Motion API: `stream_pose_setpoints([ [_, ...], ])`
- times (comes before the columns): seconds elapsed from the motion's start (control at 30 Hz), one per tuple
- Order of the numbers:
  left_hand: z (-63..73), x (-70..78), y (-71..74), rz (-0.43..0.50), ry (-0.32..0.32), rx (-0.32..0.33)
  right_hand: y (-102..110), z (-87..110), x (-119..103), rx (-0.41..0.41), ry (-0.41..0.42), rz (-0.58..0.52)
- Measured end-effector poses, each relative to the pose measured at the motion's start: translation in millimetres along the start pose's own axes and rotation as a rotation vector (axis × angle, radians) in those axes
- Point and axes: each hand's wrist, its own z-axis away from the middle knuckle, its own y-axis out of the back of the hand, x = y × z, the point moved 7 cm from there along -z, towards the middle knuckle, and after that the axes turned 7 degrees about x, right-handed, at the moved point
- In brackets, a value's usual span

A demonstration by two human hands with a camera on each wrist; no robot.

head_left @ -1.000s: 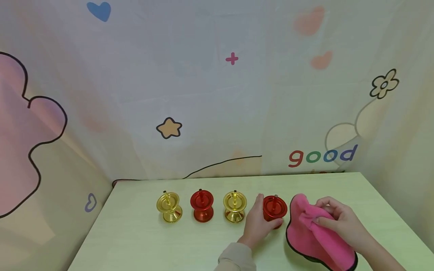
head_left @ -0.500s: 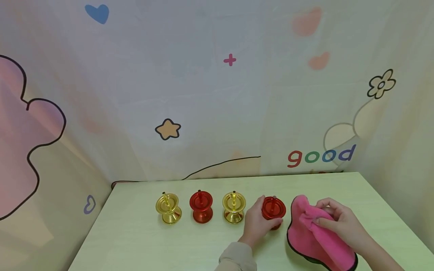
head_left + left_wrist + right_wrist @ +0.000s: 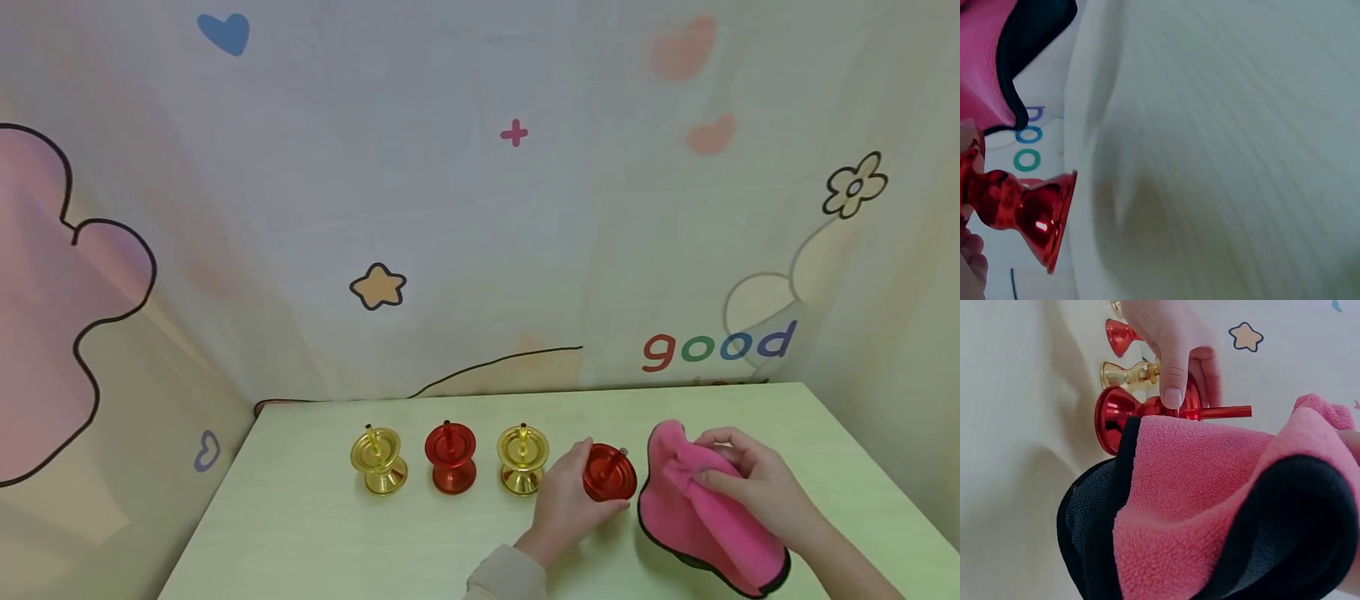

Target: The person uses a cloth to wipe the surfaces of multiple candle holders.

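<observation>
My left hand (image 3: 567,502) grips a shiny red candle holder (image 3: 611,473) by its dish, thumb and fingers on opposite sides. The holder tilts in the head view, its dish and central tube facing up; its flared base (image 3: 1050,222) shows in the left wrist view, seemingly raised off the table. Just to the right, my right hand (image 3: 757,483) pinches a pink cloth (image 3: 712,525) with a black edge and a dark underside. In the right wrist view the cloth (image 3: 1191,500) hangs in front of part of the red holder (image 3: 1116,415); whether they touch I cannot tell.
On the pale table (image 3: 360,550), left of my hands, stand a gold candle holder (image 3: 522,458), another red candle holder (image 3: 452,458) and another gold candle holder (image 3: 379,460) in a row. Behind the table hangs a printed curtain (image 3: 465,217).
My left hand has tipped the red candle holder, so its dish now faces more toward the camera and its tube leans right. The right hand still pinches the cloth, which has shifted slightly.
</observation>
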Motion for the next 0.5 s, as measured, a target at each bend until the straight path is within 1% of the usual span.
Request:
stream_pose_setpoints([
  [0.13,1.7,13.1,10.2,-0.104,-0.041,-0.026,-2,-3.4,-10,0.006,0.048,0.051],
  [0.2,2.7,20.1,14.0,-0.158,-0.061,-0.05,-4,-3.5,-18,0.006,0.097,0.063],
  [0.3,4.3,30.2,19.1,-0.223,-0.122,-0.054,-9,-3.8,-29,-0.009,0.176,0.065],
  [0.37,5.2,36.4,22.4,-0.239,-0.164,-0.041,-14,-3.5,-34,-0.034,0.219,0.057],
  [0.4,5.7,39.7,24.7,-0.239,-0.192,-0.024,-17,-3.4,-36,-0.051,0.233,0.053],
  [0.5,7.0,47.4,31.2,-0.22,-0.259,0.023,-23,-2.9,-39,-0.089,0.238,0.031],
])
